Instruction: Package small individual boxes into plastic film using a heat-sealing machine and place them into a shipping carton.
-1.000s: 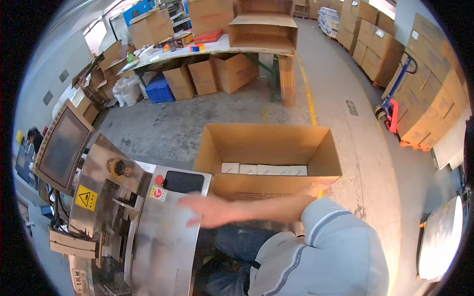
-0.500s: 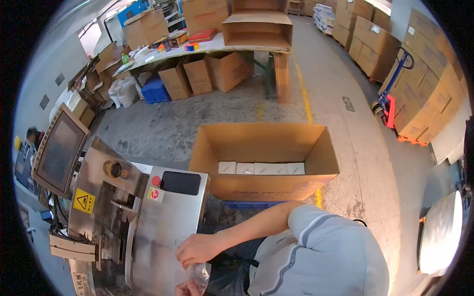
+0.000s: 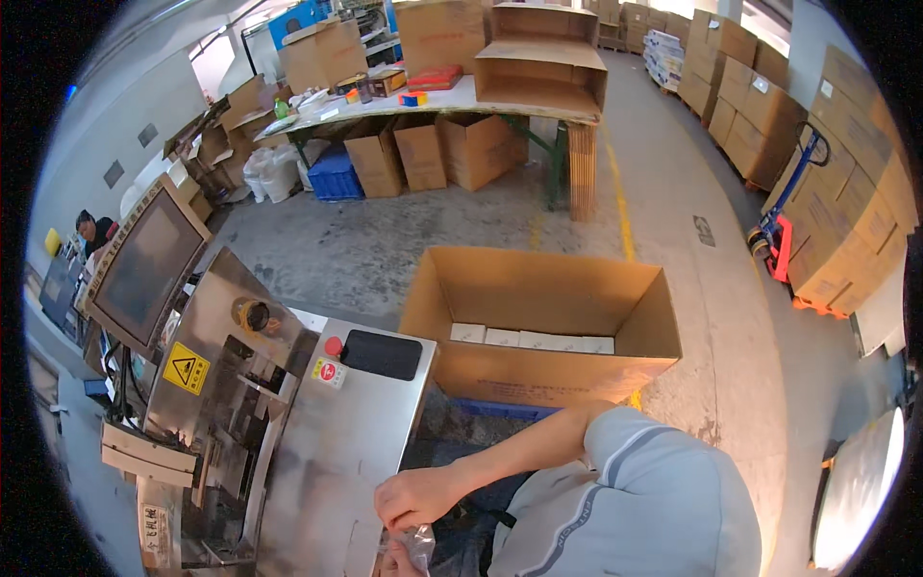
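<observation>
A small clear plastic bag [image 3: 421,544] is at the lower edge of the view, beside the steel machine top [image 3: 332,442]. My left hand [image 3: 398,561] is closed on it from below, partly cut off by the picture's edge. Just above, my right hand [image 3: 415,497] is closed with bent fingers at the bag's upper end. Its fingertips face away, and what may be inside the bag is too small to make out. A thin clear film seems to lie on the steel beside my hands.
A dark phone-like slab [image 3: 383,355] and a red button [image 3: 334,346] sit on the machine. A screen [image 3: 146,264] stands left. Beyond is an open carton [image 3: 538,373] with several white boxes [image 3: 546,341]. A cluttered table [image 3: 452,96] and a pallet jack [image 3: 781,240] are farther off.
The view has swung left, so the whole scene sits farther right. Both hands stay together at the plastic bag, with little change in their hold.
</observation>
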